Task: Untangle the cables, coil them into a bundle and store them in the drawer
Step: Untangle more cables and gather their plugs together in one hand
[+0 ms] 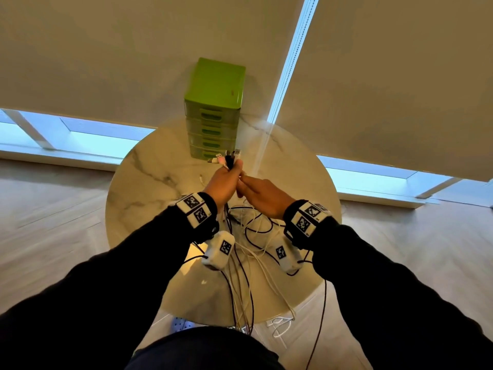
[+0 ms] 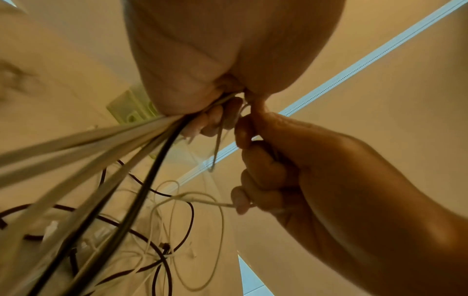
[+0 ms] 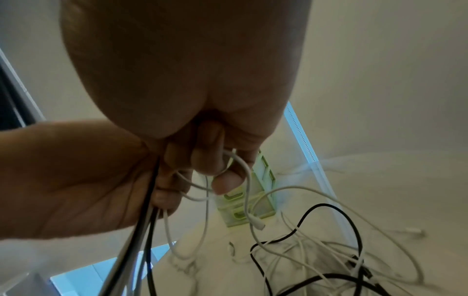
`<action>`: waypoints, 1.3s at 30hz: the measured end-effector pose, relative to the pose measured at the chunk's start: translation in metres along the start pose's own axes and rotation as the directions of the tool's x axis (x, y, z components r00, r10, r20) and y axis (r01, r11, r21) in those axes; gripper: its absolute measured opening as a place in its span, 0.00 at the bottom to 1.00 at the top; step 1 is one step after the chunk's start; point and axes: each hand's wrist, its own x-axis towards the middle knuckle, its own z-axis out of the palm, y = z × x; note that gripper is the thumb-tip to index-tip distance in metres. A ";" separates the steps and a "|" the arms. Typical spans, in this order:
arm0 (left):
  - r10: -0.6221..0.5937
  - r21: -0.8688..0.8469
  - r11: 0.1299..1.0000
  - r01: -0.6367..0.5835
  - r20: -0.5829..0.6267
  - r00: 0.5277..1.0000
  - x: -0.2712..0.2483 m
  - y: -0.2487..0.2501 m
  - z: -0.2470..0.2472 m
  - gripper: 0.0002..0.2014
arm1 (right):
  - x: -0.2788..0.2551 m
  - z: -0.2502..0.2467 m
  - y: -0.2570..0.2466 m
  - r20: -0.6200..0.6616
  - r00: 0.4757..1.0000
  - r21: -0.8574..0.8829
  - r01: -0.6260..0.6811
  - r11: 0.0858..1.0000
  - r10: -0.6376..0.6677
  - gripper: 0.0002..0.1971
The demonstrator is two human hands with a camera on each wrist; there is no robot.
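Note:
My left hand (image 1: 226, 180) is raised above the round marble table (image 1: 149, 182) and grips a bunch of white and black cables (image 1: 240, 263) near their plug ends (image 1: 230, 156), which stick up out of the fist. The strands hang down to the tabletop and over its near edge. My right hand (image 1: 260, 192) is pressed against the left one, its fingers curled round a thin white cable (image 3: 247, 180). In the left wrist view the right hand (image 2: 291, 170) pinches that white strand (image 2: 202, 200). The green drawer unit (image 1: 214, 108) stands at the table's far edge, all drawers pushed in.
Loose loops of black and white cable (image 3: 329, 250) lie tangled on the tabletop under my hands. A small white connector (image 1: 201, 179) lies on the table left of my hands. Drawn blinds (image 1: 386, 76) hang behind the table, and wooden floor (image 1: 53, 222) surrounds it.

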 end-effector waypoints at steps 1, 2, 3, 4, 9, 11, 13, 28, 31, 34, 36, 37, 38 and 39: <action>-0.004 -0.032 0.999 0.004 -0.006 1.000 0.004 -0.002 -0.001 0.20 | -0.001 0.001 0.001 0.016 1.000 0.014 0.006 1.000 -0.006 0.15; -0.002 -0.045 0.999 0.001 -0.029 1.000 0.007 -0.002 -0.002 0.17 | -0.002 0.001 0.004 0.021 1.000 0.027 0.011 1.000 -0.012 0.16; 0.007 -0.041 0.999 -0.010 -0.078 0.997 0.011 -0.001 -0.004 0.15 | -0.003 -0.001 0.007 0.016 1.000 0.034 0.015 0.999 -0.015 0.17; 0.024 -0.045 0.999 -0.030 -0.131 0.991 0.016 -0.001 -0.006 0.15 | -0.005 -0.003 0.012 0.006 1.000 0.036 0.013 0.999 -0.013 0.18; 0.058 -0.130 0.986 -0.104 -0.318 0.946 0.029 0.010 -0.015 0.19 | -0.024 -0.018 0.058 -0.039 0.996 -0.079 -0.081 0.994 0.078 0.20; 0.093 -0.154 0.977 -0.149 -0.321 0.943 0.027 0.017 -0.012 0.16 | -0.034 -0.025 0.077 -0.068 0.987 -0.101 -0.151 0.983 0.145 0.19; 0.122 -0.168 0.970 -0.175 -0.286 0.950 0.024 0.023 -0.001 0.09 | -0.044 -0.031 0.092 -0.095 0.973 -0.074 -0.215 0.974 0.208 0.19; 0.226 0.041 0.971 -0.237 0.180 0.957 0.005 0.036 0.141 0.03 | -0.129 -0.035 0.081 -0.133 0.968 0.252 -0.175 0.952 0.213 0.19; 0.210 0.085 0.969 -0.233 0.220 0.952 0.004 0.028 0.157 0.07 | -0.150 -0.031 0.084 -0.190 0.945 0.121 -0.245 0.962 0.265 0.16; 0.194 0.120 0.966 -0.228 0.248 0.949 0.001 0.024 0.173 0.08 | -0.170 -0.025 0.098 -0.181 0.924 0.005 -0.340 0.940 0.336 0.17; 0.170 0.102 0.974 -0.201 0.254 0.952 0.001 0.022 0.181 0.12 | -0.191 -0.016 0.119 -0.205 0.872 -0.013 -0.457 0.889 0.445 0.17; 0.152 0.088 0.980 -0.179 0.252 0.956 0.001 0.021 0.184 0.15 | -0.203 -0.010 0.131 -0.209 0.839 -0.022 -0.517 0.856 0.502 0.17; 0.133 0.081 0.984 -0.158 0.252 0.959 0.002 0.018 0.185 0.15 | -0.214 -0.002 0.144 -0.200 0.808 -0.024 -0.570 0.821 0.555 0.16; 0.125 0.070 0.987 -0.148 0.263 0.957 0.002 0.017 0.186 0.12 | -0.223 0.007 0.157 -0.181 0.776 -0.024 -0.618 0.786 0.604 0.14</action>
